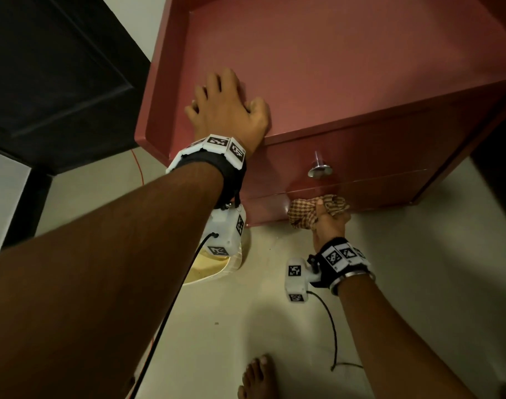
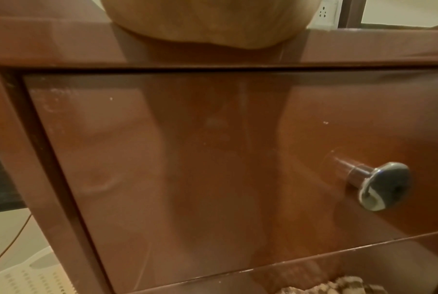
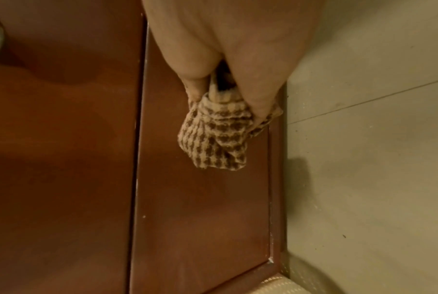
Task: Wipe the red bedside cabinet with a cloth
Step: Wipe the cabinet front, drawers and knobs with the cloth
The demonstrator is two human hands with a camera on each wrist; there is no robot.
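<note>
Now my right hand (image 1: 329,223) has its grip bunched round the checked cloth (image 1: 318,210), pressing it on the lower front panel of the red bedside cabinet (image 1: 346,67), below the knob (image 1: 319,168). My left hand (image 1: 228,110) lies flat on the near left of the top, holding nothing. I judge wiping midway: dusty specks remain on the drawer front (image 2: 212,159).

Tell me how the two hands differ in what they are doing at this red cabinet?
The left hand rests on the cabinet's top and holds nothing; the right hand grips a bunched checked cloth. The left hand sits high by the front edge; the right hand is low, with the cloth against the lower front panel near the floor. Both wear marker wristbands.
</note>
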